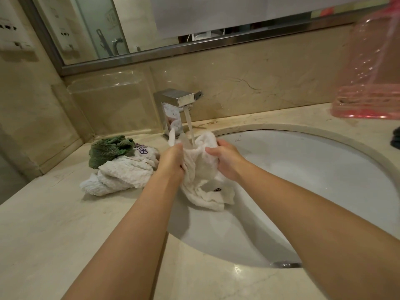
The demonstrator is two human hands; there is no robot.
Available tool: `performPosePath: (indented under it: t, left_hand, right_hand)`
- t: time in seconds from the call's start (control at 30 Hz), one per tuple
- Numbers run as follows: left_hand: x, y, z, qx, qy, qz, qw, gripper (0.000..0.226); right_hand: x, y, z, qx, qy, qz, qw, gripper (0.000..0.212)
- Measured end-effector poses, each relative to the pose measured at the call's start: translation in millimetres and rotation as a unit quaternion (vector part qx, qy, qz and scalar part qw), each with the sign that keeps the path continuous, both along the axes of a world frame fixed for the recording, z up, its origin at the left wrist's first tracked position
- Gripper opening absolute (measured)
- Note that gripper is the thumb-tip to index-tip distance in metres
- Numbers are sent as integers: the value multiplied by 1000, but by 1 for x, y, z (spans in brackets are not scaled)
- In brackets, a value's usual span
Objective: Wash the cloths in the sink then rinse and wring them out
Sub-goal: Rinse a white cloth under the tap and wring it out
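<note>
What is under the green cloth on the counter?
The green cloth lies on a heap of white cloths, one with purple print showing. Whatever lies beneath the heap, and how many cloths it holds, is covered.

lighting: warm, dim, from above my head; soft shadows under my arms. wide-angle bending at edges; corners blurred.

Clearance around the faucet

The faucet (176, 109) stands at the sink's (324, 169) far-left rim; its running stream and a white cloth (203, 176), gripped by the left hand (173, 161) and right hand (225, 161), block the space just below its spout. Left of the faucet, a pile of cloths (121, 167) occupies the countertop (54, 224). Right of the faucet, the basin is open; far right, a pink plastic container (368, 83) stands on the counter.
</note>
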State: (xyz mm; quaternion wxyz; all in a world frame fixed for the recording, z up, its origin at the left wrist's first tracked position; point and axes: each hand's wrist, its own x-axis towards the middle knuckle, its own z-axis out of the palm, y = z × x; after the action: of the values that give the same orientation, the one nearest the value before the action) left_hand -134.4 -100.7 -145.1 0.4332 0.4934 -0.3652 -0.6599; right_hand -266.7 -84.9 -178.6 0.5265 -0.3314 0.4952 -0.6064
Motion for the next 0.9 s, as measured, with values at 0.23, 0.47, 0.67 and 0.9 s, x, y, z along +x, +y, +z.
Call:
performPosePath:
  t: [0.23, 0.47, 0.67, 0.9]
  left_hand:
    - [-14, 10, 2, -56, -38, -78, 995, 53]
    - [-12, 1, 4, 10, -76, -82, 994, 74]
    - [-20, -6, 1, -133, -148, -115, 973, 42]
    - [-30, 6, -3, -227, -221, -57, 947, 33]
  right_hand:
    - [6, 7, -3, 5, 105, -43, 994, 32]
    - [9, 6, -12, -4, 180, -90, 980, 29]
    - [9, -1, -8, -1, 149, -117, 982, 28]
    - [14, 3, -4, 8, 159, -102, 982, 26]
